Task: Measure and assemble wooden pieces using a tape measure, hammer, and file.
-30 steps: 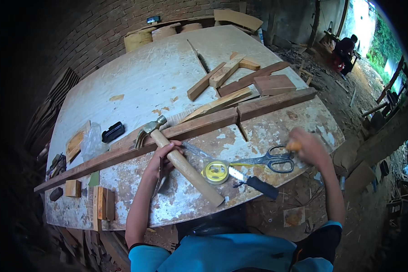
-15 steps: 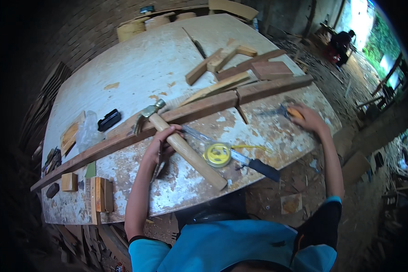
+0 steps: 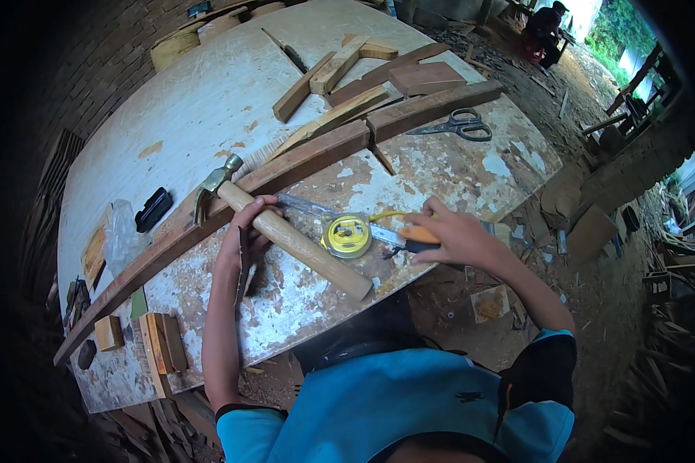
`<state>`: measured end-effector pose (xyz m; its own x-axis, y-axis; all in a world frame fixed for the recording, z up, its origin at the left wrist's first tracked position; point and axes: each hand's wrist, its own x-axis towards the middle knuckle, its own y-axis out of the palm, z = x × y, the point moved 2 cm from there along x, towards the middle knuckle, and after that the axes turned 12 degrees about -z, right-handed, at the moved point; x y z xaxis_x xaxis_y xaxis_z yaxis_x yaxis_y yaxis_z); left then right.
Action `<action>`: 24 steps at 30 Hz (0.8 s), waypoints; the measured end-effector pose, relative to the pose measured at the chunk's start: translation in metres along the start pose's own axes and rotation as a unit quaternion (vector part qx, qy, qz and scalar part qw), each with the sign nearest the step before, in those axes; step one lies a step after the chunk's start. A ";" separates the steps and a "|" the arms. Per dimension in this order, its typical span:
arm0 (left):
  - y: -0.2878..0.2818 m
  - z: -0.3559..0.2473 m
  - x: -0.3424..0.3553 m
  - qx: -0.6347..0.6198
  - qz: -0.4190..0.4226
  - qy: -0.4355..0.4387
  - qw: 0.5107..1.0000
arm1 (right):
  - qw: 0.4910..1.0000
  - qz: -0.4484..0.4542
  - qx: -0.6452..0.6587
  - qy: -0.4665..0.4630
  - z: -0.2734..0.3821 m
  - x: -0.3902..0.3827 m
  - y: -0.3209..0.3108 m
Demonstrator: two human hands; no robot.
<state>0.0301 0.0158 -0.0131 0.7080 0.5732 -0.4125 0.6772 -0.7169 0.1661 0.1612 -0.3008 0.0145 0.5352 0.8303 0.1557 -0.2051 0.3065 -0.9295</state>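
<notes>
My left hand is closed by the wooden handle of a claw hammer, whose head lies over a long brown beam. A thin dark strip runs from under its fingers along the wrist; the fingertips are partly hidden by the handle. In my right hand is a small orange object, mostly covered by the fingers. It is above the black-handled tool with a metal blade. Beside that blade sits a yellow tape measure. Dark-handled scissors lie farther back.
Wood pieces and a saw blade lie at the back of the worktable. At left are a black case, a plastic bag and wood blocks. A person sits at far right.
My right hand has moved nearer and left with the orange object, from beside the scissors to the black-handled tool. My left hand stays by the hammer. The whole view has shifted.
</notes>
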 end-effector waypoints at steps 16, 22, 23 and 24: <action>-0.003 0.003 0.005 0.054 -0.015 0.011 0.998 | 0.977 -0.155 -0.121 0.077 -0.096 -0.020 -0.024; -0.003 0.008 0.013 0.002 -0.034 0.006 0.999 | 0.978 -0.134 -0.133 0.087 -0.061 -0.001 -0.016; -0.004 0.009 0.014 0.002 -0.033 0.009 0.999 | 0.984 -0.114 -0.098 0.099 -0.050 0.006 -0.015; -0.004 0.010 0.015 -0.007 -0.007 0.009 1.000 | 0.988 -0.097 -0.075 0.091 -0.036 0.013 -0.012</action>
<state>0.0359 0.0236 -0.0287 0.7018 0.5908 -0.3981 0.6897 -0.7033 0.1720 0.1998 -0.3104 0.0159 0.6934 0.6616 0.2855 0.0324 0.3672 -0.9296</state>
